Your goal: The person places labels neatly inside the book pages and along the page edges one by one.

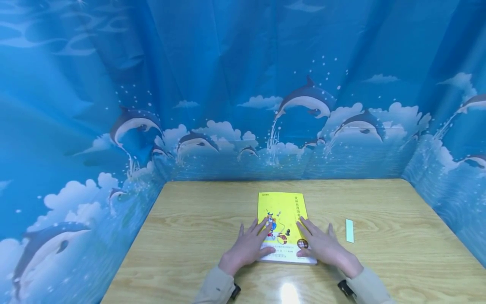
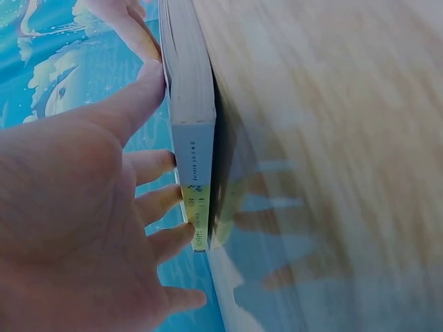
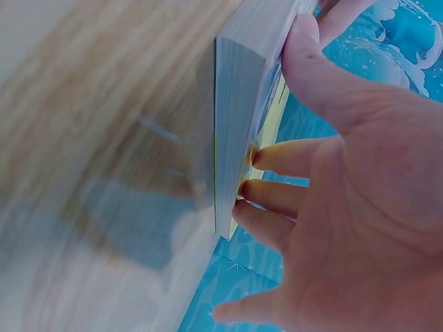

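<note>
A thick yellow book [image 1: 282,207] with a white lower band lies flat on the wooden table, its cover facing up. On its left side rests my left hand [image 1: 248,247], fingers spread and thumb on the white band; the little finger reaches past the spine [image 2: 194,159]. My right hand [image 1: 326,247] rests on the right side in the same way, fingers spread, thumb near the lower edge. In the right wrist view the right hand [image 3: 367,187] touches the cover beside the page edges [image 3: 235,117]. Neither hand's fingers curl around the book.
A small pale green strip [image 1: 349,231] lies on the table [image 1: 197,211] to the right of the right hand. Behind and at both sides of the table hangs a blue curtain [image 1: 228,63] printed with dolphins and clouds. A bright reflection shows near the front.
</note>
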### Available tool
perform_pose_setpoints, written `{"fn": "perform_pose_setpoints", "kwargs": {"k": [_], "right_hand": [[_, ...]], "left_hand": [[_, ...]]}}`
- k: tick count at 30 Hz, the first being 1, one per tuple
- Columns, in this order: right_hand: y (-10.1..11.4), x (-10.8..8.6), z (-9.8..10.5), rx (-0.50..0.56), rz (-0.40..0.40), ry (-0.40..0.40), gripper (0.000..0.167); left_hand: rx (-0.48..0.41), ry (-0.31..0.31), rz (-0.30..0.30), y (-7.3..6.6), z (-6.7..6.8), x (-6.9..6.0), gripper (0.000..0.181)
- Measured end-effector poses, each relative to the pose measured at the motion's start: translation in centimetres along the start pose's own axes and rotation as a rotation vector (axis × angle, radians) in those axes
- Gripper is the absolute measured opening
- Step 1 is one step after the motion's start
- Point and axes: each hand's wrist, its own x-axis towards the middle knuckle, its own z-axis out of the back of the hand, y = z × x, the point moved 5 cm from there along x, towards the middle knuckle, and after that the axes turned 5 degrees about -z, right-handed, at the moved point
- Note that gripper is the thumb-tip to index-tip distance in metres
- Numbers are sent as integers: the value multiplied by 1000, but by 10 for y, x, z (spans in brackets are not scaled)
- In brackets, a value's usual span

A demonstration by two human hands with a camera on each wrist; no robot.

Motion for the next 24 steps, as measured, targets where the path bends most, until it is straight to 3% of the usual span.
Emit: {"fn": "perform_pose_setpoints", "kwargs": {"k": [24], "right_hand": [[3,-15,-5,-10,2,-27,95]], "left_hand": [[-6,-8,-1,-6,-3,-12,80]]}}
